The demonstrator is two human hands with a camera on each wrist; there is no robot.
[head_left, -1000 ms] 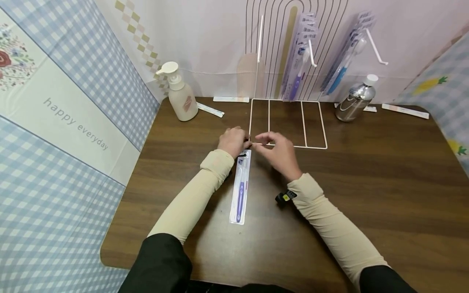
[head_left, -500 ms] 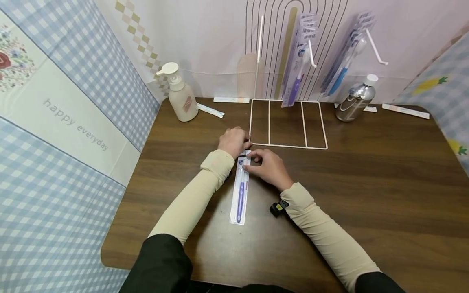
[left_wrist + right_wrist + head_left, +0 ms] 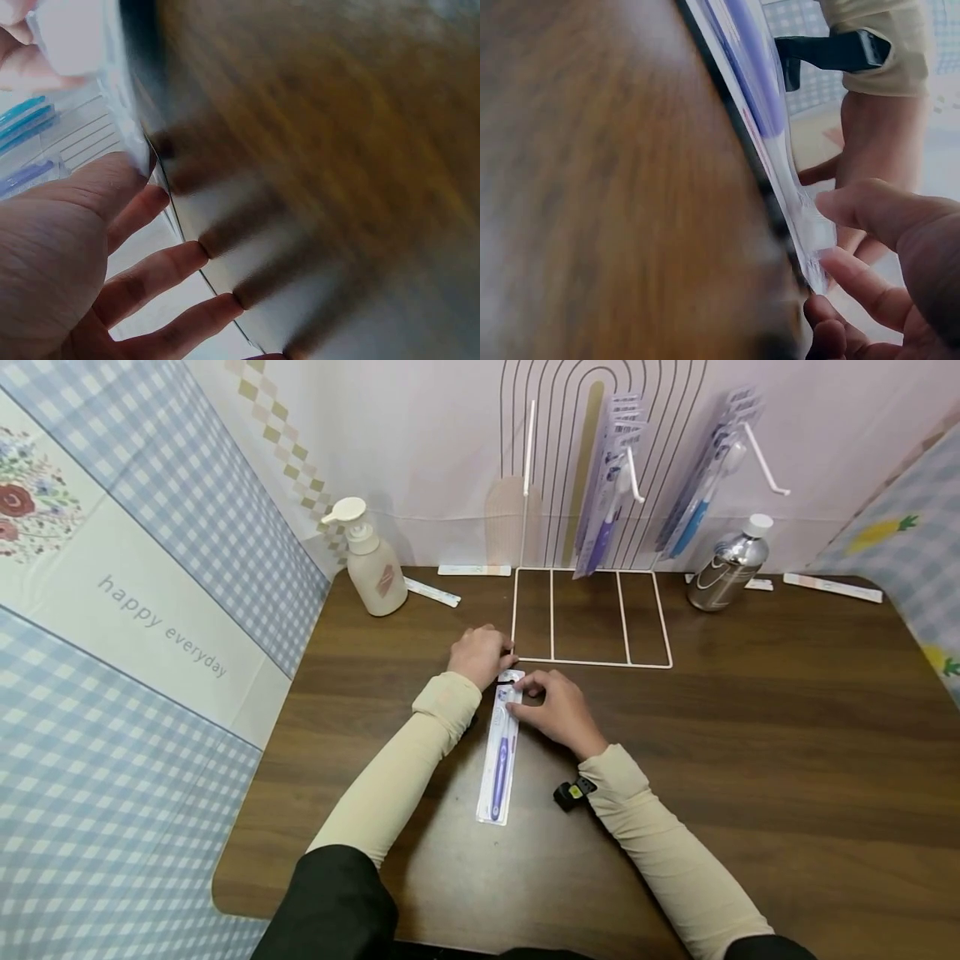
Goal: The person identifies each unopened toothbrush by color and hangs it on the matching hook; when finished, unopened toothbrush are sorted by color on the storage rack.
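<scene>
A purple toothbrush in a clear blister pack [image 3: 500, 768] lies lengthwise on the wooden table, its hanging-slot end pointing away from me. My right hand [image 3: 555, 706] pinches the upper part of this pack; in the right wrist view the thumb and a finger touch the clear plastic [image 3: 810, 217]. Beside the slot end, my left hand [image 3: 480, 656] rests at the near left corner of a white wire rack [image 3: 592, 663]. Its fingers [image 3: 161, 270] are spread with tips on the table, and the thumb is near the pack's edge in the left wrist view.
Packaged purple toothbrushes [image 3: 606, 518] and blue ones [image 3: 701, 502] hang on the rack's hooks; the left hook [image 3: 528, 452] is bare. A pump bottle [image 3: 375, 568] stands back left, a silver bottle [image 3: 726, 568] back right. Paper strips [image 3: 474, 570] lie along the back edge.
My right hand has come down from the rack's front bar to the toothbrush pack and taken hold of it. The pack has shifted slightly right. My left hand has stayed at the rack's corner.
</scene>
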